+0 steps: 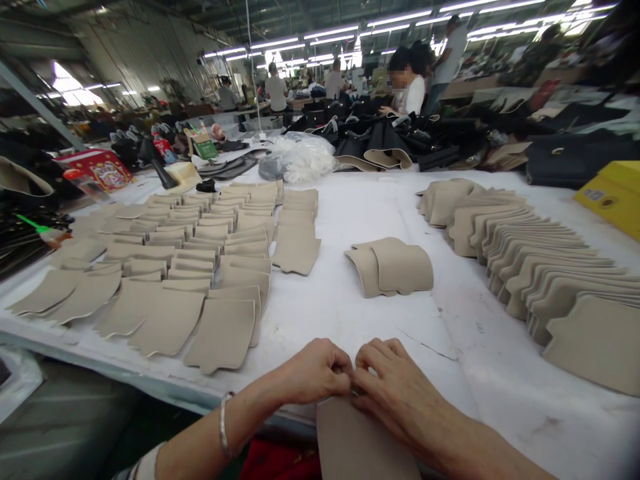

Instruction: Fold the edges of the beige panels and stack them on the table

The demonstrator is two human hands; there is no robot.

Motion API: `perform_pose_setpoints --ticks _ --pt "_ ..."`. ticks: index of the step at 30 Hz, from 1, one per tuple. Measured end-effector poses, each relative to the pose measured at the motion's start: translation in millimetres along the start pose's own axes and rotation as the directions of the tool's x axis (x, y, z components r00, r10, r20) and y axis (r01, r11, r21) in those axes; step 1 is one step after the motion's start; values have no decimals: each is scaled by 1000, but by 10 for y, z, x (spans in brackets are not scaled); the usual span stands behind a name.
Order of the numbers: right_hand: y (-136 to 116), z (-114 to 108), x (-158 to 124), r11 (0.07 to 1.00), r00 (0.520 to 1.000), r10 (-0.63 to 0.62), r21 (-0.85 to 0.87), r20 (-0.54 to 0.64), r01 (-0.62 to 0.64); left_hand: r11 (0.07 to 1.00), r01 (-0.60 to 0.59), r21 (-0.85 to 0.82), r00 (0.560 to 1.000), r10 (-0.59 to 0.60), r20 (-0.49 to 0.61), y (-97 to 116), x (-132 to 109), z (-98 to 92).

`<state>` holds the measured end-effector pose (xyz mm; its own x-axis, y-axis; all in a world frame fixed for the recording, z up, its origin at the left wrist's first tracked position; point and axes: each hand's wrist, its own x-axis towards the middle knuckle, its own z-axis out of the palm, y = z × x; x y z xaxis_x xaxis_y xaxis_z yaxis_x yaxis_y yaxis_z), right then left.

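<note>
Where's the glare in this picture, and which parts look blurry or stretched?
Head view, top: strong glare from the ceiling lights; head view, upper right: the background looks smeared, and the corner falls dark; head view, right edge: the yellow box seems stretched; head view, lower middle: the left hand, right hand and beige piece look fairly clear.

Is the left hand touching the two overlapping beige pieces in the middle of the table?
Apart. The head view shows white tabletop between the left hand and the two overlapping beige pieces.
</note>
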<state>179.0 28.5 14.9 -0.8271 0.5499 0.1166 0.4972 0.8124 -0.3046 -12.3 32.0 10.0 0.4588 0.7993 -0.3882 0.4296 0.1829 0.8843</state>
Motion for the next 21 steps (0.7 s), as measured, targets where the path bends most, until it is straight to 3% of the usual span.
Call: perform_pose_setpoints --ticks 3,6,9,11,16,21 --pt "-130 -225 -33 995 997 -54 92 56 49 998 -11 58 1000 12 -19 59 21 -168" --pt "-248 -563 -78 963 990 -122 252 71 100 999 -19 45 991 13 131 124 8 -270" --pt "-270 -732 -99 911 997 -21 412 78 -13 998 -65 1 965 62 256 135 6 -231" --pt "-247 -657 -121 873 994 66 478 89 -101 996 -87 -33 958 92 272 87 3 -165" --pt "-187 -136 -273 810 970 186 534 157 -242 995 -58 -87 966 78 248 -94 -178 -92" --pt "-162 136 -390 768 959 234 575 157 -282 997 -58 40 988 52 145 -84 -473 -63"
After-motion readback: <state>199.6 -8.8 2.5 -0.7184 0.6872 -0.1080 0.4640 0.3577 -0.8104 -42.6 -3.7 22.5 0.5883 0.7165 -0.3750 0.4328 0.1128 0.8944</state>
